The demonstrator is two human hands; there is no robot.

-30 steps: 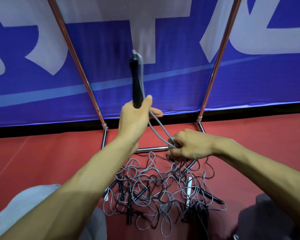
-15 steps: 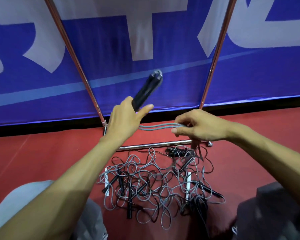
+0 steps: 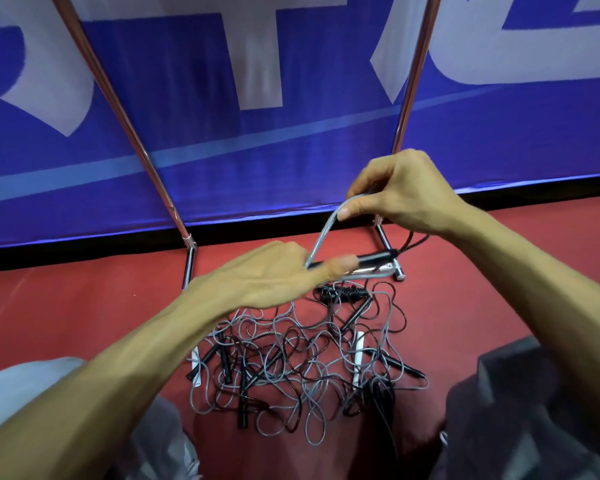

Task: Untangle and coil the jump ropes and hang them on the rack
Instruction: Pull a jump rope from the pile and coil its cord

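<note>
My left hand [image 3: 274,275] grips the black handles [image 3: 374,259] of a jump rope, now lying level and pointing right. From them a grey cord [image 3: 321,237] arcs up to my right hand [image 3: 399,192], which pinches it between thumb and fingers. Below both hands a tangle of grey and dark ropes [image 3: 302,358] with several black handles lies on the red floor. The chrome rack [image 3: 125,109] stands behind it, its two uprights slanting upward and its base bar [image 3: 392,270] just beyond the held handles.
A blue banner with white lettering [image 3: 291,150] hangs close behind the rack. My knees, in light grey [image 3: 32,386] and dark grey [image 3: 520,410], frame the pile on the left and right. Two white handles [image 3: 359,358] lie within the tangle.
My left hand has dropped and tipped the handles from upright to level, pointing right. My right hand has risen from the pile, pulling the cord up into a loop.
</note>
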